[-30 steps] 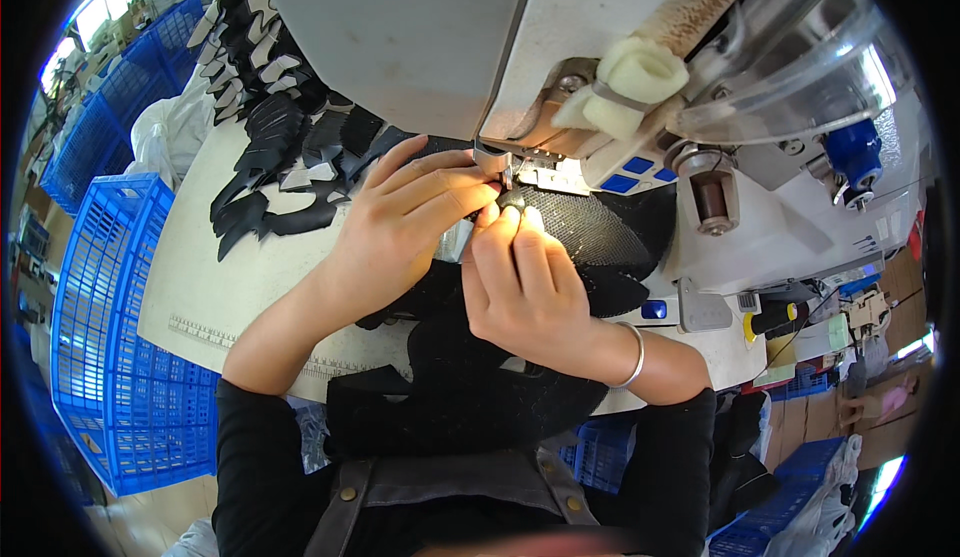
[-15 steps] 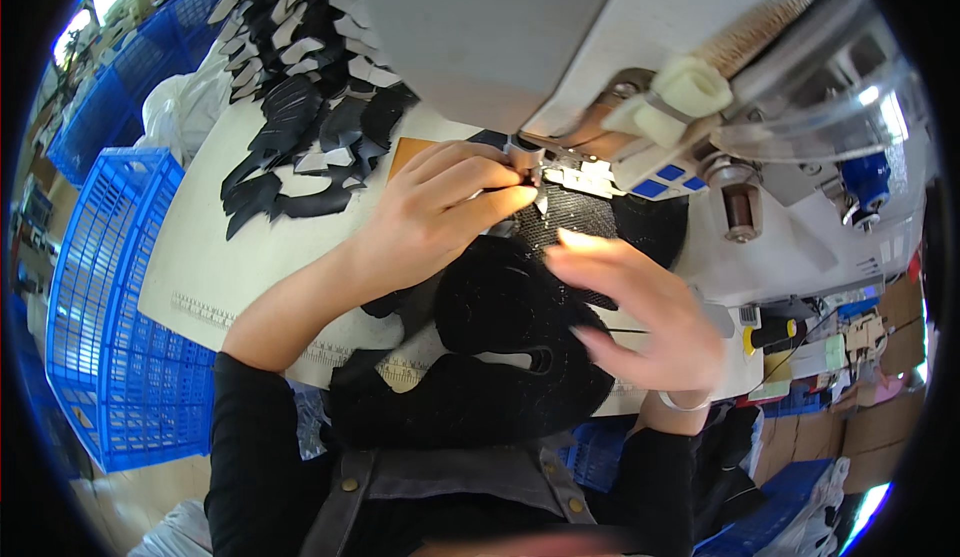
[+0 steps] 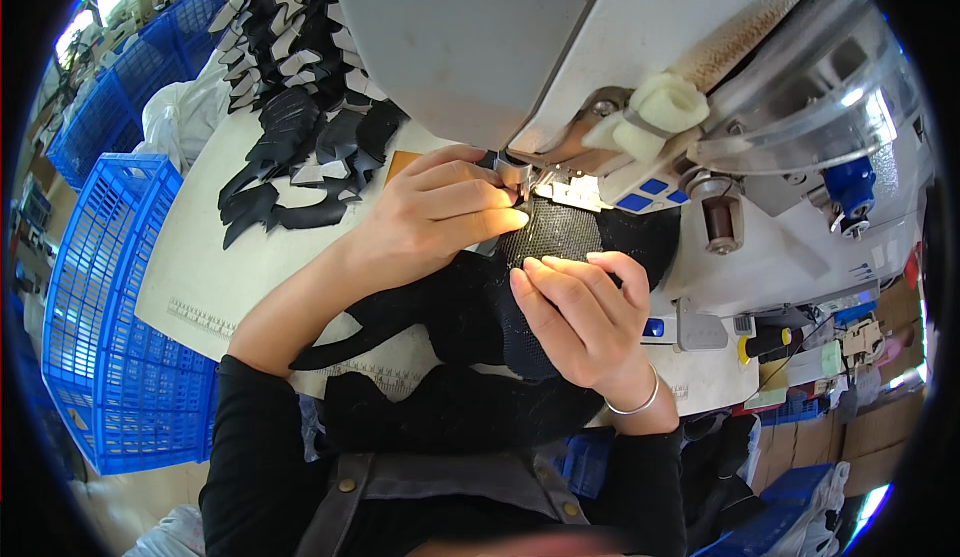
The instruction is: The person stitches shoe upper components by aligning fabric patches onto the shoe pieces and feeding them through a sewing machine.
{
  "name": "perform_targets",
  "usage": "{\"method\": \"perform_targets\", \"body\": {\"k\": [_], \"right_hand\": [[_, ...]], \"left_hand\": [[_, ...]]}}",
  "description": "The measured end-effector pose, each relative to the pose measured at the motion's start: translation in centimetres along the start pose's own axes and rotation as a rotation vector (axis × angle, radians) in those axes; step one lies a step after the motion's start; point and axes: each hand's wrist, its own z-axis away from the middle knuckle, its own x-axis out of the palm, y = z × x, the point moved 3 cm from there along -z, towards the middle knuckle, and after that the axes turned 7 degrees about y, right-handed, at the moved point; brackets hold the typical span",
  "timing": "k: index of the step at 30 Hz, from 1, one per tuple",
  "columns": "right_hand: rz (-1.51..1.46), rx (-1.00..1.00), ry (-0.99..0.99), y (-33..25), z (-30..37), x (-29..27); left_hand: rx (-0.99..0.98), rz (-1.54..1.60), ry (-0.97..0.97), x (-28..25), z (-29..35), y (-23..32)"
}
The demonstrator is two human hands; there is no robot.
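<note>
A black mesh fabric piece (image 3: 565, 232) lies under the presser foot (image 3: 524, 179) of a sewing machine (image 3: 470, 47), lit by its lamp. My left hand (image 3: 435, 212) is closed at the mesh's left edge, thumb and index finger pinching it close to the needle. Nearer to me, my right hand (image 3: 588, 312) grips the mesh with its fingertips together. Soft black fabric (image 3: 450, 407) continues from the work down over the table's front edge, with gaps in its outline. Parts of the fabric under both hands are hidden.
Overlapping black and white cut pieces (image 3: 300, 137) lie at the far left of the pale table (image 3: 190, 257), which has a printed ruler. A blue crate (image 3: 110, 327) stands left of it. A brown thread bobbin (image 3: 720, 225) and a black thread spool (image 3: 768, 344) are at the right.
My right hand, blurred and lifted before, has moved left and come down onto the mesh. The fabric has shifted and unfolded nearer to me. My left hand stays by the needle.
</note>
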Motion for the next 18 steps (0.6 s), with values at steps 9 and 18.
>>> {"method": "perform_targets", "body": {"k": [9, 18], "right_hand": [[-0.067, 0.053, -0.004, 2.0, -0.1, 1.3], [-0.076, 0.32, -0.146, 4.0, 0.0, 0.1]], "left_hand": [[-0.324, 0.151, -0.107, -0.8, 1.1, -1.7], [-0.63, 0.449, -0.594, -3.8, 0.8, -3.0]]}}
